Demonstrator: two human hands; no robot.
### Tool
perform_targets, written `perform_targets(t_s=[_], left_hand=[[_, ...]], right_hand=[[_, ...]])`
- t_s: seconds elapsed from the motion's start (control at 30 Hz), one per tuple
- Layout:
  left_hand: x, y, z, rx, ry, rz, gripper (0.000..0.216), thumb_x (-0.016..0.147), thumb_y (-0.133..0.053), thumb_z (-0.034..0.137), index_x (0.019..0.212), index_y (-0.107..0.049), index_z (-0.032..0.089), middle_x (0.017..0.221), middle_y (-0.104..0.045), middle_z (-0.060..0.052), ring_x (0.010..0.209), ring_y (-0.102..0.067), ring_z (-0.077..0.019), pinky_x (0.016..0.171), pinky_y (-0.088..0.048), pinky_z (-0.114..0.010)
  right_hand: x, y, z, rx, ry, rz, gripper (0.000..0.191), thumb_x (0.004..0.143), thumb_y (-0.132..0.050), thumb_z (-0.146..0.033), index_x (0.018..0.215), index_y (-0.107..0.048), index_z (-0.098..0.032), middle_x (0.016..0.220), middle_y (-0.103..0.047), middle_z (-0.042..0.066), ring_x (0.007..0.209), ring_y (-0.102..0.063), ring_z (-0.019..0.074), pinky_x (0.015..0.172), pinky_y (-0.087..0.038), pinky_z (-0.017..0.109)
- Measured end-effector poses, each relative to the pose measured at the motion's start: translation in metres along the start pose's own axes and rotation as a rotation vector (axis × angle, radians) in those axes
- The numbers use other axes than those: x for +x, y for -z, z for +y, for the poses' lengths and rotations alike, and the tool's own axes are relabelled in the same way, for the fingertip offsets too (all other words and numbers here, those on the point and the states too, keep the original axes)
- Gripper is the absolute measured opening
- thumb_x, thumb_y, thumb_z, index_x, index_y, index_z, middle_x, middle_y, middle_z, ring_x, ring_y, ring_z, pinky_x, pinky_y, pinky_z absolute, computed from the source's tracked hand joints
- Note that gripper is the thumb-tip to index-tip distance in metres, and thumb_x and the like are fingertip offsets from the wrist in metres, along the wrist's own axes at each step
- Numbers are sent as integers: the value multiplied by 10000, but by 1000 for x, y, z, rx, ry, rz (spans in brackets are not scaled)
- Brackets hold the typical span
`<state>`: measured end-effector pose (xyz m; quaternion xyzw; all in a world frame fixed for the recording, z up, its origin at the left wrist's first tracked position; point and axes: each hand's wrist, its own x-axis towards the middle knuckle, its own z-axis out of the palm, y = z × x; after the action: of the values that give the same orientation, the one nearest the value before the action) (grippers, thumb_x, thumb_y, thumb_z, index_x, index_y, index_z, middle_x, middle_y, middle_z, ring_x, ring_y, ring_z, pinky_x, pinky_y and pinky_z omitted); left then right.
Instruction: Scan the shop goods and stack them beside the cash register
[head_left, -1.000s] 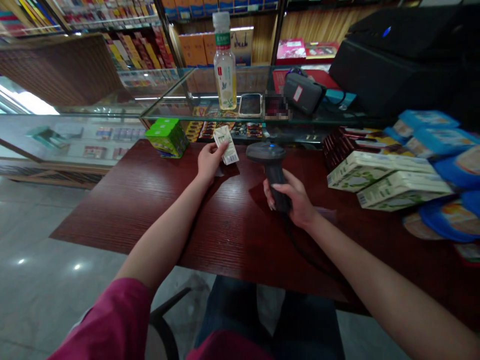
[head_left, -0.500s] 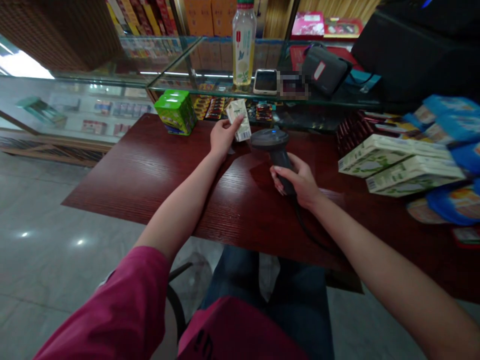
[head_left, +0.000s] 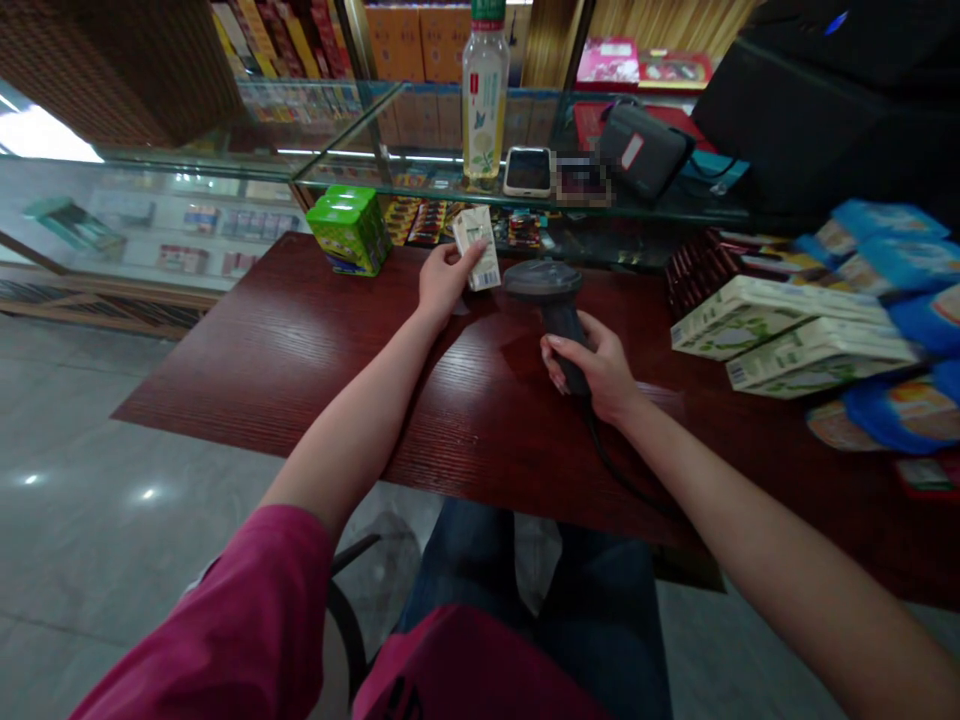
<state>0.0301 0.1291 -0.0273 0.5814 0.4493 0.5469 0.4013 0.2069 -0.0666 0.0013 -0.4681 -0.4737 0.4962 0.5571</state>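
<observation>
Evidently, the left hand [head_left: 441, 282] pinches a small carton [head_left: 486, 268] at the wearer's twelve o'clock, fingers clear of its striped end, presumably so the scanner [head_left: 543, 280] can face it; the right hand [head_left: 601, 372] wraps the scanner's handle at one o'clock.

Shows a grey floor [head_left: 82, 560] with 2 bright spots [head_left: 148, 494] at near left, dark-red wooden table [head_left: 217, 370], glass display case [head_left: 142, 262] far left, and wood-backed shelves [head_left: 667, 28] far off.

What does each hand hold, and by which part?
The left hand holds a small pale box at its left side, thumb on its face; the right hand holds a dark scanner by its handle.
</observation>
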Motion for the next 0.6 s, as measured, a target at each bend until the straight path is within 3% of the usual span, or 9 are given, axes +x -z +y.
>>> perform_targets(t_s=[0.17, 0.27, 0.43, 0.6], left_hand=[[-9, 14, 19, -89, 6, -378, 599, 729, -894, 403, 1254, -681, 212, 1235, -757, -98, 1216, -695, -285, 1027, -573, -427], [-8, 30, 25, -127, 49, -546, 611, 695, -903, 387, 1246, -700, 217, 1281, -747, -103, 1258, -675, -296, 1078, -553, -458], [-4, 43, 21, -170, 96, -453, 443, 809, -776, 406, 1193, -726, 190, 1249, -756, -117, 1222, -701, -275, 1104, -540, -470], [-7, 24, 9, -93, -31, -455, 566, 762, -801, 337, 1283, -631, 196, 1289, -730, -108, 1243, -687, -282, 1091, -551, -462]], right_hand=[[5, 7, 3, 56, 62, 151, 334, 785, -794, -464, 885, -538, -273, 717, -626, -43, 432, -469, 105, 367, -393, 262], [10, 16, 5, 117, 53, 236, 376, 749, -802, -476, 879, -516, -270, 714, -627, -54, 428, -472, 95, 373, -403, 249], [13, 25, 8, 222, 40, 274, 421, 720, -838, -461, 887, -507, -262, 710, -645, -61, 441, -500, 89, 386, -422, 232], [14, 25, 13, 219, 72, 275, 442, 737, -842, -473, 944, -513, -262, 707, -655, -68, 435, -519, 89, 384, -418, 227]])
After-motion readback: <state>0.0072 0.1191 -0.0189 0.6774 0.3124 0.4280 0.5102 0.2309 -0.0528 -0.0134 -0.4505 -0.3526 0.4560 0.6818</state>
